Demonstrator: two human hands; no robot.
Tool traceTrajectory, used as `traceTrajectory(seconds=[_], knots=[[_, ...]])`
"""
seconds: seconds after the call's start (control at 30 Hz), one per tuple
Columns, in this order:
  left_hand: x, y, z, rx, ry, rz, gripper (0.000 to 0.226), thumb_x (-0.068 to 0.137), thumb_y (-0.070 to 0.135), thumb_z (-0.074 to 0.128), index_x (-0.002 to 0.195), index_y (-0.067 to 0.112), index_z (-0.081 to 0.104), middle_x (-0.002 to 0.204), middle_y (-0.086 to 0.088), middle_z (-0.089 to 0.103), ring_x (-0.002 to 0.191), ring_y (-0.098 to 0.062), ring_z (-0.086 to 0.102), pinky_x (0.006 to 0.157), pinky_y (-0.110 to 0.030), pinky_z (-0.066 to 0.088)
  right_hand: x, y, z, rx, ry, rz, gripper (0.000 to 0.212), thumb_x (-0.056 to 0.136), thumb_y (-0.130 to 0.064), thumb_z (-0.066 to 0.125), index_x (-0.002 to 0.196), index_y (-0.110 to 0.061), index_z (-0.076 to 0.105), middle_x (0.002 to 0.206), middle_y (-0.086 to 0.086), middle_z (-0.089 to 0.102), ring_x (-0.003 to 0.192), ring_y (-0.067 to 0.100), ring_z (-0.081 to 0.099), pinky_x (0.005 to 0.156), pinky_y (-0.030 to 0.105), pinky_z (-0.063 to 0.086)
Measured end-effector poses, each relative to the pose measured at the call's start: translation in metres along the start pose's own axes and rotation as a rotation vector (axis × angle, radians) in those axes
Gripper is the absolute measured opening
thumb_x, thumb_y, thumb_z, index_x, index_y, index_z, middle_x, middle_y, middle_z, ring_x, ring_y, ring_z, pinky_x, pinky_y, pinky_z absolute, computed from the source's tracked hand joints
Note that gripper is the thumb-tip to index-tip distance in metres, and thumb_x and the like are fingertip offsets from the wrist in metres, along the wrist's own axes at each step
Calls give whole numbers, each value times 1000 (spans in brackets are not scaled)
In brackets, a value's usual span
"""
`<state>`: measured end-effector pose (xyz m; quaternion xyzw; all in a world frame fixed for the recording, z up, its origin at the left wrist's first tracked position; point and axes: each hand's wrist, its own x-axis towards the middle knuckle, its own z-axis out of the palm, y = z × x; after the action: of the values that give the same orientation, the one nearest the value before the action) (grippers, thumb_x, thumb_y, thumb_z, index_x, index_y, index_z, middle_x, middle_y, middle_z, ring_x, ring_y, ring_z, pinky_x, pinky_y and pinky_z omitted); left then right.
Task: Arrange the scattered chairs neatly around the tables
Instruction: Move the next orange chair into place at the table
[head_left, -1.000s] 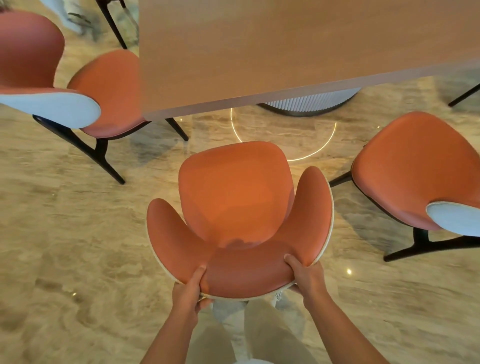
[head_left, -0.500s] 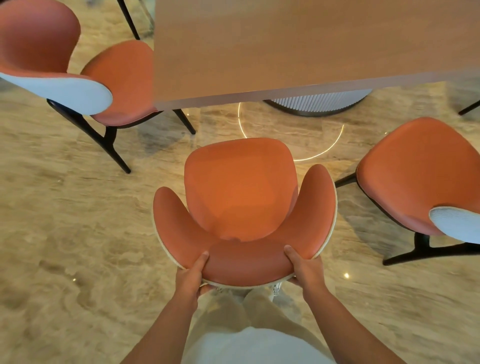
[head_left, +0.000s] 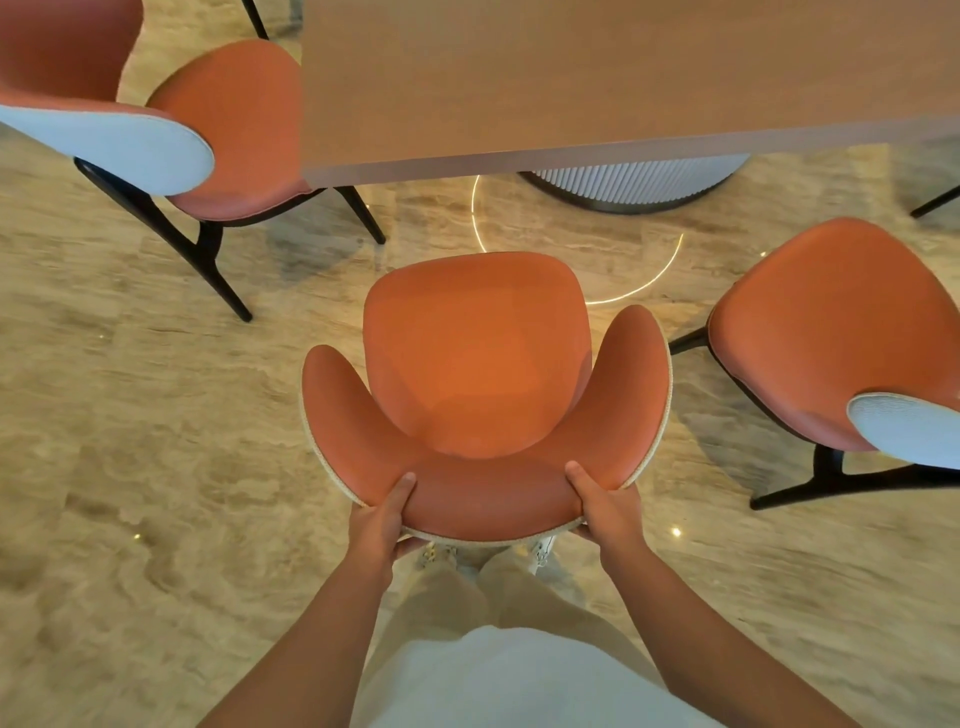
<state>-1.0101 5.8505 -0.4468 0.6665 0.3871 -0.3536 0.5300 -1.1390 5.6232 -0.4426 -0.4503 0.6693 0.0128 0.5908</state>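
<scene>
An orange chair with a curved wraparound back stands right in front of me, its seat facing the wooden table. My left hand grips the left part of the backrest's top edge, thumb on the orange inner side. My right hand grips the right part of the same edge. The chair's front edge lies a short way from the table's near edge. Its legs are hidden under the seat.
A second orange chair sits tucked at the table's left corner, a third stands to the right, angled. The table's ribbed round base rests on a marble floor. My legs and shoes are just behind the held chair.
The held chair has slid a little forward toward the table, with both hands keeping their grip. The view has shifted slightly, so the left chair sits further right in frame.
</scene>
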Motion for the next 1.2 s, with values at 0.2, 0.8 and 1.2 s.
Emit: traceTrajectory(seconds=[0.2, 0.8, 1.2], knots=[[2, 0, -4, -18, -49, -2, 66, 81, 36, 83, 134, 12, 52, 123, -10, 67, 108, -30, 67, 56, -36, 61, 0, -1, -2, -1, -32, -29, 63, 76, -43, 85, 124, -17, 54, 110, 0, 66, 94, 19, 66, 72, 44, 61], [52, 86, -19, 214, 229, 215, 98, 77, 42, 85, 153, 7, 35, 146, -16, 52, 128, -36, 55, 103, -50, 48, 78, -126, -18, -373, 158, -225, 70, 87, -33, 74, 143, -2, 45, 138, 21, 56, 123, 40, 55, 99, 48, 46], [87, 128, -20, 306, 253, 144, 82, 72, 44, 87, 136, 4, 54, 127, -16, 64, 108, -38, 64, 94, -53, 55, 105, -152, -6, -481, 170, -167, 79, 74, -46, 84, 136, -6, 54, 130, 19, 61, 115, 40, 60, 92, 47, 50]])
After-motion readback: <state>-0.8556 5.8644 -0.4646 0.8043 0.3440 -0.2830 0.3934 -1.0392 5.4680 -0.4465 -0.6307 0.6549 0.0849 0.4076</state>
